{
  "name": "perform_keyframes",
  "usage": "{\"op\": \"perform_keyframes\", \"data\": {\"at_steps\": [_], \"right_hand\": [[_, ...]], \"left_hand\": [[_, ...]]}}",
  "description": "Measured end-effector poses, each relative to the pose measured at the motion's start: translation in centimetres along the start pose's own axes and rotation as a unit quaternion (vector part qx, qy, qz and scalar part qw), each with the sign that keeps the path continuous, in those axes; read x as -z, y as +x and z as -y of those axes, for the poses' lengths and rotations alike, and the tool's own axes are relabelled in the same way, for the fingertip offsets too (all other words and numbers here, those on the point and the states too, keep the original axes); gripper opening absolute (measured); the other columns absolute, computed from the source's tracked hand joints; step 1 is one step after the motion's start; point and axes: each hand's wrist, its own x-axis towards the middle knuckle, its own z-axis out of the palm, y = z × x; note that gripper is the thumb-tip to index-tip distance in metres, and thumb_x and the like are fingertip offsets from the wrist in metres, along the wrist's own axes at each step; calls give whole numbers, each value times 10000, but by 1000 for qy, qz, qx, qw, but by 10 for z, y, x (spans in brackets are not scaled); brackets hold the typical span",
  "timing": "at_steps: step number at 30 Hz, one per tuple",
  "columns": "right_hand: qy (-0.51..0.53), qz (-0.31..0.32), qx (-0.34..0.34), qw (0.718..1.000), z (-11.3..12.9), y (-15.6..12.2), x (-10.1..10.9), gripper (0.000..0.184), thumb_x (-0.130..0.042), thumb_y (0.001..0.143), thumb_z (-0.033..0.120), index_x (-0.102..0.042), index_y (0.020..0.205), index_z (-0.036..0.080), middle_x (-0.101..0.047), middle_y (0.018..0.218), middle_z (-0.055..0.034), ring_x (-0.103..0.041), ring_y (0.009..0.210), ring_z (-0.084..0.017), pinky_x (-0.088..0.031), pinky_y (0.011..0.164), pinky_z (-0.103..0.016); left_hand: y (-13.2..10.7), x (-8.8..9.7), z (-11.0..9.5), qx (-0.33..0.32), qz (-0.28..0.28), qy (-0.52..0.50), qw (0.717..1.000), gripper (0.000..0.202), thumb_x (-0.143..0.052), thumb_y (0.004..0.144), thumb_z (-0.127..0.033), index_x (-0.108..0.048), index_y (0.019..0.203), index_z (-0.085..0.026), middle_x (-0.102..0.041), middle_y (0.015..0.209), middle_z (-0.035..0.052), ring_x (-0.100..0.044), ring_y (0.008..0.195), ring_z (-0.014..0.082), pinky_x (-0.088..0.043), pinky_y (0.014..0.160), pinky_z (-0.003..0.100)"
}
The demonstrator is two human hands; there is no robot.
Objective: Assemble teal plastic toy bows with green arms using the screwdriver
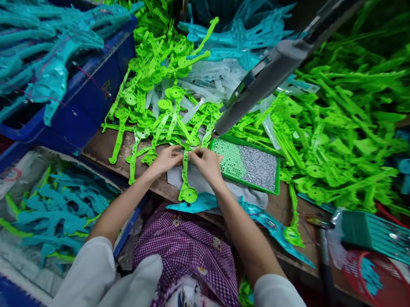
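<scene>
A bright green plastic arm-shaped part (184, 176) with a round disc at its lower end lies upright in view between my hands. My left hand (166, 160) comes at its upper end from the left, fingers bent and closed on its edge. From the other side, my right hand (207, 163) has thumb and fingers pinched together over the same part; whatever is between the fingertips is too small to make out. Just above that hand hangs a grey electric screwdriver (256, 85), its tip pointing down. A green tray (278, 176) of small silvery screws (261, 165) sits right of my right hand.
Green parts (317, 140) are heaped right and behind. Translucent pieces (216, 77) lie among them. Blue crates (81, 111) with turquoise parts (63, 207) stand left. A turquoise part (274, 223) lies at the bench's front edge. A red basket (388, 281) and hammer-like tool (323, 243) are lower right.
</scene>
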Motion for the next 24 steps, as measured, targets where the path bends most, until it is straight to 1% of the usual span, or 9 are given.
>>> {"op": "perform_keyframes", "data": {"at_steps": [3, 6, 9, 12, 15, 18, 21, 24], "right_hand": [[-36, 24, -8, 999, 0, 5, 1, 311, -508, 850, 424, -697, 727, 209, -712, 748, -28, -610, 825, -230, -236, 810, -377], [-62, 31, -7, 998, 0, 7, 0, 302, -501, 845, 413, -694, 728, 211, -705, 729, -30, -609, 816, -235, -243, 821, -388], [-84, 34, -7, 996, 1, 8, 0, 283, -493, 842, 390, -679, 735, 206, -708, 741, -40, -614, 819, -242, -251, 825, -396], [-105, 61, -15, 992, 3, 12, 2, 259, -502, 838, 377, -672, 750, 203, -716, 785, -53, -618, 843, -250, -262, 825, -395], [-122, 100, -14, 987, 6, 18, 8, 250, -510, 842, 369, -668, 750, 199, -716, 812, -62, -615, 862, -250, -270, 811, -382], [-142, 134, 3, 981, 7, 25, 13, 271, -520, 854, 376, -663, 720, 189, -705, 778, -66, -607, 832, -244, -268, 788, -371], [-156, 147, 28, 976, 4, 28, 17, 309, -516, 874, 393, -665, 703, 183, -699, 764, -72, -595, 814, -238, -259, 766, -361], [-158, 153, 57, 974, 0, 23, 19, 300, -500, 894, 374, -685, 746, 189, -710, 791, -74, -592, 830, -237, -245, 766, -363]], "left_hand": [[1, -2, -1, 22, 12, -11, 1000, 385, -703, 756, -60, -616, 1131, -87, -675, 787, 19, -651, 712, 125, -558, 766, 299], [2, -4, -5, 55, 30, -15, 998, 314, -738, 731, -64, -645, 1029, -99, -654, 734, -6, -634, 681, 111, -559, 769, 307], [4, -4, -10, 79, 45, -19, 996, 204, -775, 723, -126, -663, 891, -103, -625, 686, -15, -619, 662, 99, -563, 755, 301], [6, -4, -12, 87, 52, -20, 995, 169, -788, 730, -184, -660, 795, -94, -599, 653, -16, -598, 629, 84, -567, 711, 279], [8, -5, -13, 88, 36, -14, 995, 168, -798, 715, -165, -657, 766, -90, -602, 658, -12, -586, 606, 77, -567, 669, 259], [9, -8, -12, 94, 19, -3, 995, 161, -802, 703, -148, -658, 742, -89, -607, 646, -4, -584, 581, 82, -566, 631, 253], [10, -10, -11, 95, 5, 6, 995, 176, -814, 685, -152, -650, 713, -96, -601, 618, -9, -575, 539, 79, -558, 594, 241], [10, -13, -11, 96, -7, 16, 995, 175, -808, 679, -147, -638, 691, -104, -600, 590, -14, -566, 502, 75, -547, 572, 232]]}}
